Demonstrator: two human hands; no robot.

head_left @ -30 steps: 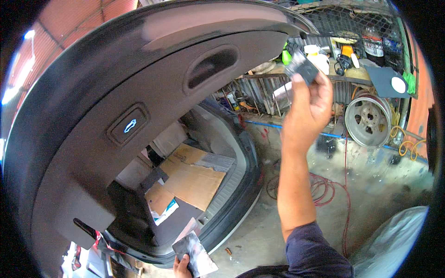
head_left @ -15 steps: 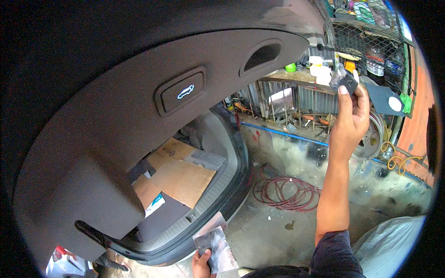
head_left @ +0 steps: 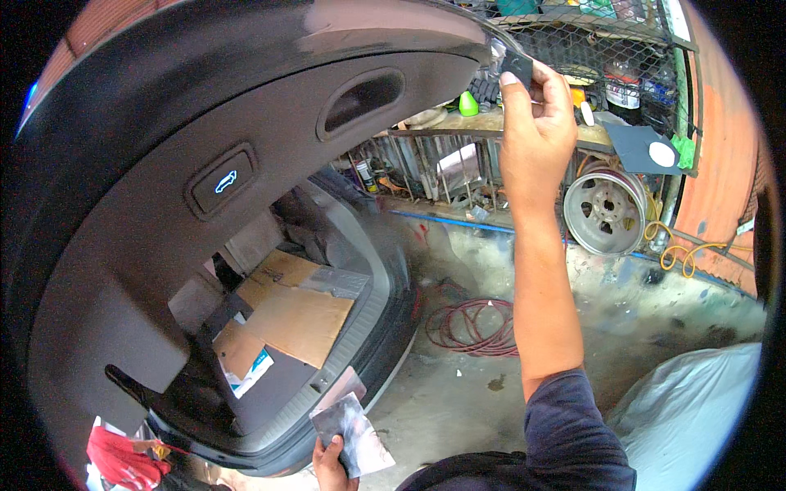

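The raised tailgate (head_left: 286,139) of a car spreads across the upper left. My right hand (head_left: 536,135) is lifted close to the tailgate's right edge, its thumb and fingers pinching a small flat black piece (head_left: 517,65); whether the piece touches the painted edge I cannot tell. Low in the middle, my left hand (head_left: 329,466) grips a thin flat board (head_left: 360,435) smeared grey and white, thumb on top. A pinkish flat part (head_left: 341,388) shows at its upper end. Cardboard sheets (head_left: 300,323) lie in the open boot behind it.
A workbench (head_left: 475,123) with a green-topped bottle (head_left: 468,104) stands behind a wire-mesh rack (head_left: 565,45). A wheel rim (head_left: 606,211) leans by the low wall. A coiled red hose (head_left: 467,327) lies on the floor; a pale cover (head_left: 696,409) bulges at right.
My view has shifted, so the tailgate and boot sit further left. My right hand has come up and left with the black piece, nearer the tailgate edge. My left hand still holds the board.
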